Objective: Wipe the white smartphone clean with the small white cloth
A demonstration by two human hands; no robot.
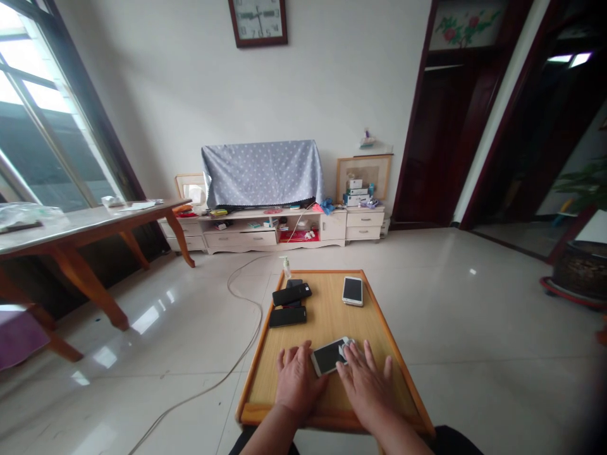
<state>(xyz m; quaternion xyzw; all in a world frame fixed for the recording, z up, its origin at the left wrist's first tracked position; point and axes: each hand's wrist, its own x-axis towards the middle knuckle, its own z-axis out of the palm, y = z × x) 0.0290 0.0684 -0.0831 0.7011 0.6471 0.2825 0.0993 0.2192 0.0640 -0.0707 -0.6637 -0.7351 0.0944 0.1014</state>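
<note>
Floor tiles are overlooked by a wall clock; at the near end of the wooden counter, a white phone is held by the left hand, and a wipe is pressed to its screen by the spread right hand.

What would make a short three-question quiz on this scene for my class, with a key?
1. Choose one: what is under the fingertips of the right hand on the nearest phone? A) a black pen; B) a small whitish crumpled piece; C) a metal spoon.
2. True or false: the pump bottle stands by the far-left corner of the small table.
3. Fill in: on the wall, higher than the draped blue-grey cloth, hangs a ______.

Key: 1 B; 2 true; 3 clock.
</note>
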